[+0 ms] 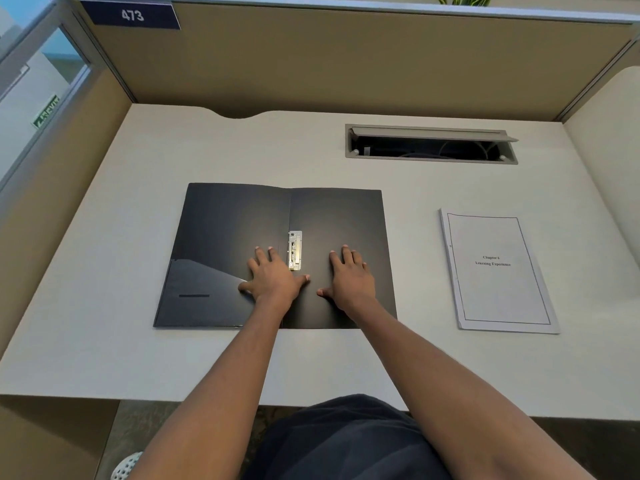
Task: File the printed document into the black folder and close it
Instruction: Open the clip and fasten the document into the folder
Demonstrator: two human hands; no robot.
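The black folder (239,220) lies open and flat in the middle of the desk, with a metal clip (295,250) on its spine. My left hand (275,277) rests palm down on the left flap just beside the clip, fingers spread. My right hand (351,277) presses flat on the right flap, fingers apart. Neither hand holds anything. The printed document (497,271), a white stack with a bordered title page, lies on the desk to the right of the folder, apart from it.
The white desk (104,271) sits inside tan cubicle walls. A grey cable hatch (431,145) stands open at the back right. The left folder flap has a glossy inner pocket (204,292).
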